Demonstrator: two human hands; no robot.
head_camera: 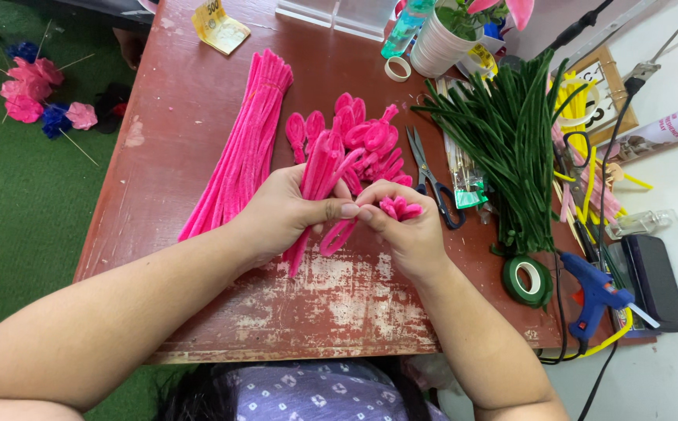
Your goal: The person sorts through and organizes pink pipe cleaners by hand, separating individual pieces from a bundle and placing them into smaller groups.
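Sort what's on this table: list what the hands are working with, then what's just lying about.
In use: left hand gripping bent pink pipe cleaners; right hand pinching a pink bud.

Lying about: scissors, green pipe cleaners, green tape roll, blue glue gun, straight pink pipe cleaners.

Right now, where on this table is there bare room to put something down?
Bare table lies along the worn near edge below both hands, and at the far left beside the straight pink pipe cleaners. The right side is crowded: green pipe cleaners, scissors, tape roll, glue gun.

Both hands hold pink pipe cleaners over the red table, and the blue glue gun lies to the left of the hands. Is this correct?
Not quite. In the head view the blue glue gun lies to the right of the hands, near the table edge. The left hand and right hand do hold pink pipe cleaners.
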